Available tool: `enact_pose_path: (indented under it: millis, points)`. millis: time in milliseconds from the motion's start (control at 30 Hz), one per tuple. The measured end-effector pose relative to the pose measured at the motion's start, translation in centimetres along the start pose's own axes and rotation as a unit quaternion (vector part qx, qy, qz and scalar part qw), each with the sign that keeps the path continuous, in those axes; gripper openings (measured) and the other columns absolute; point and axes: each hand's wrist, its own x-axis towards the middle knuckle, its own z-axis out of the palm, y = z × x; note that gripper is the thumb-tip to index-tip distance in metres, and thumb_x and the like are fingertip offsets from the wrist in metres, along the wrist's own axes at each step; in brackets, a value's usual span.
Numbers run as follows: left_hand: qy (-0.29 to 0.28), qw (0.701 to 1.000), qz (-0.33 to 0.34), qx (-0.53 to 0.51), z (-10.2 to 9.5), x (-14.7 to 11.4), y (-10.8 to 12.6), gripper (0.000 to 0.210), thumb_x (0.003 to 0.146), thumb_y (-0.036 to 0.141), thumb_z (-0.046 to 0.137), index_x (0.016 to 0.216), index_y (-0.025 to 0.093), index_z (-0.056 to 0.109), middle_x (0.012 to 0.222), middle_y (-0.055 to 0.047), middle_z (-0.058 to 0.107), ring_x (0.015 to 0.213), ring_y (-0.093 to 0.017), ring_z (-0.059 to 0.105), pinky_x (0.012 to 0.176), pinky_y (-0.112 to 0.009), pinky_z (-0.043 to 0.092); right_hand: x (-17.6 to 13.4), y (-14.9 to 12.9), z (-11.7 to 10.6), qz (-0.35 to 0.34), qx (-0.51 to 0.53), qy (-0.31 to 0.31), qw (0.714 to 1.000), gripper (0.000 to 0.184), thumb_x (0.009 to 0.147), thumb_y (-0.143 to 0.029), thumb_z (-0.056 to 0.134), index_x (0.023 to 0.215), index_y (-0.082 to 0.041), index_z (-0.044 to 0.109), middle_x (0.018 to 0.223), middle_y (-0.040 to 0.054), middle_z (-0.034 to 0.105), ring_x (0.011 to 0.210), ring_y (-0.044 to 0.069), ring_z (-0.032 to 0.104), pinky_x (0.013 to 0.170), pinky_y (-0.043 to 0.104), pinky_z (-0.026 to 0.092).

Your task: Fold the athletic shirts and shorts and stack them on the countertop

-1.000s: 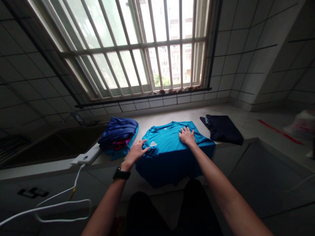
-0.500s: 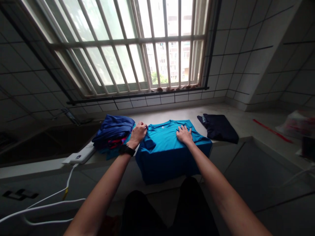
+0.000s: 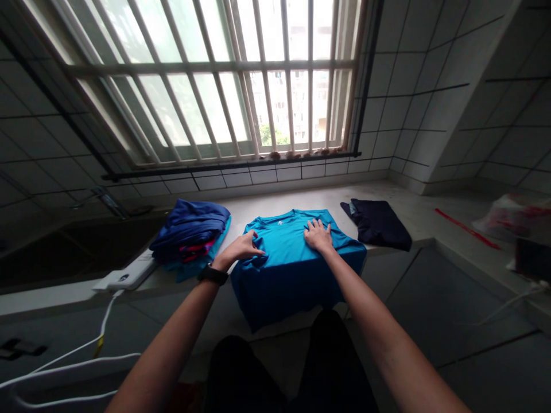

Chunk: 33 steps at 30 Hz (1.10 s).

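Observation:
A teal T-shirt (image 3: 284, 244) lies spread on the counter, neckline toward the window, its lower part hanging over the front edge. My left hand (image 3: 241, 246), with a dark watch on its wrist, is at the shirt's left sleeve; thumb and fingers are apart, and the sleeve is bunched beneath them. Flat on the right side of the chest lies my right hand (image 3: 317, 234), fingers spread. To the left sits a stack of folded clothes (image 3: 196, 221), blue on top with pink and teal below. A folded dark garment (image 3: 381, 223) rests to the right.
A white power strip (image 3: 124, 276) with cords lies at the counter's front edge, beside the dark sink (image 3: 73, 244) and its faucet (image 3: 107, 202). On the right are a red strip (image 3: 467, 228) and a plastic bag (image 3: 512, 215). A barred window (image 3: 241, 67) stands behind the counter (image 3: 258, 202).
My left hand has come down onto the sleeve and its thumb and fingers have parted. My right hand stays on the chest. The view has shifted slightly.

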Motion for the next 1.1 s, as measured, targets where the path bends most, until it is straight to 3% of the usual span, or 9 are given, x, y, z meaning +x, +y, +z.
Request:
enact_pose_path:
  millis: [167, 267, 367, 500, 633, 733, 833, 933, 1100]
  points:
    - [-0.021, 0.972, 0.081, -0.221, -0.5, -0.4, -1.0, 0.090, 0.056, 0.041, 0.092, 0.133, 0.022, 0.051, 0.109, -0.008, 0.074, 0.100, -0.027, 0.074, 0.082, -0.036, 0.060, -0.1, 0.0, -0.1, -0.001, 0.007, -0.001, 1.000, 0.063, 0.105, -0.036, 0.024, 0.164, -0.018, 0.031, 0.174, 0.0095, 0.022, 0.160, 0.028, 0.017, 0.127, 0.061, 0.013]
    - [0.080, 0.980, 0.027, -0.181, -0.2, -0.5, -1.7, 0.086, 0.052, 0.036, 0.096, 0.125, 0.018, 0.055, 0.099, -0.006, 0.071, 0.095, -0.029, 0.075, 0.078, -0.039, 0.062, -0.1, 0.0, -0.1, 0.001, 0.005, -0.002, 1.000, 0.063, 0.105, -0.036, 0.023, 0.165, -0.019, 0.031, 0.174, 0.0094, 0.022, 0.160, 0.028, 0.017, 0.127, 0.061, 0.013]
    - [0.078, 0.980, -0.004, -0.182, 1.0, -0.6, -1.6, 0.081, 0.054, 0.031, 0.096, 0.123, 0.016, 0.056, 0.098, -0.008, 0.069, 0.096, -0.030, 0.075, 0.078, -0.040, 0.063, -0.1, 0.0, -0.2, 0.002, 0.004, -0.004, 1.000, 0.063, 0.105, -0.036, 0.023, 0.165, -0.019, 0.031, 0.174, 0.0099, 0.022, 0.160, 0.028, 0.017, 0.127, 0.061, 0.013]
    - [0.037, 0.951, 0.102, -0.289, 2.8, -1.0, 0.1, 0.074, 0.063, 0.034, 0.091, 0.127, 0.021, 0.056, 0.136, -0.017, 0.061, 0.123, -0.031, 0.067, 0.094, -0.042, 0.061, -0.3, 0.0, -0.4, -0.001, 0.006, -0.007, 1.000, 0.063, 0.105, -0.036, 0.024, 0.165, -0.018, 0.031, 0.174, 0.0095, 0.022, 0.160, 0.028, 0.017, 0.127, 0.060, 0.013]
    - [0.111, 0.920, 0.164, -0.339, 2.4, -1.5, 0.7, 0.058, 0.076, 0.046, 0.080, 0.124, 0.022, 0.058, 0.146, -0.015, 0.057, 0.132, -0.029, 0.062, 0.102, -0.041, 0.058, -0.4, -0.1, -0.5, 0.000, 0.011, -0.009, 1.000, 0.063, 0.105, -0.036, 0.024, 0.165, -0.019, 0.031, 0.173, 0.0096, 0.023, 0.160, 0.027, 0.017, 0.127, 0.060, 0.012]
    - [0.157, 0.955, 0.085, -0.237, 1.2, -1.5, 0.0, 0.061, 0.070, 0.051, 0.082, 0.116, 0.017, 0.061, 0.125, -0.015, 0.069, 0.116, -0.029, 0.069, 0.094, -0.040, 0.060, -0.4, -0.1, -0.6, 0.001, 0.011, -0.007, 1.000, 0.063, 0.105, -0.036, 0.025, 0.165, -0.019, 0.032, 0.173, 0.0096, 0.024, 0.160, 0.027, 0.018, 0.127, 0.060, 0.012]
    - [0.103, 0.993, -0.005, -0.059, 1.0, -1.5, -0.7, 0.064, 0.059, 0.048, 0.089, 0.109, 0.016, 0.066, 0.105, -0.012, 0.074, 0.095, -0.028, 0.073, 0.080, -0.038, 0.062, -0.4, -0.1, -0.5, 0.001, 0.010, -0.004, 1.000, 0.063, 0.105, -0.036, 0.025, 0.164, -0.018, 0.032, 0.173, 0.0100, 0.023, 0.160, 0.028, 0.017, 0.127, 0.060, 0.012]
    - [0.060, 0.997, 0.038, 0.043, 1.6, -1.9, -0.9, 0.036, 0.064, 0.035, 0.082, 0.095, 0.018, 0.071, 0.095, -0.008, 0.076, 0.088, -0.026, 0.073, 0.079, -0.035, 0.059, -0.4, -0.1, -0.4, 0.001, 0.010, -0.002, 1.000, 0.063, 0.105, -0.036, 0.024, 0.164, -0.017, 0.032, 0.173, 0.0101, 0.023, 0.160, 0.028, 0.017, 0.127, 0.060, 0.012]
    - [0.226, 0.969, 0.017, 0.104, 0.6, -2.2, -0.7, 0.021, 0.082, 0.026, 0.057, 0.094, 0.019, 0.074, 0.099, -0.010, 0.079, 0.090, -0.024, 0.073, 0.085, -0.032, 0.055, -0.5, -0.1, -0.4, 0.000, 0.014, -0.001, 1.000, 0.062, 0.105, -0.035, 0.025, 0.164, -0.017, 0.032, 0.173, 0.0093, 0.023, 0.160, 0.027, 0.018, 0.128, 0.059, 0.013]
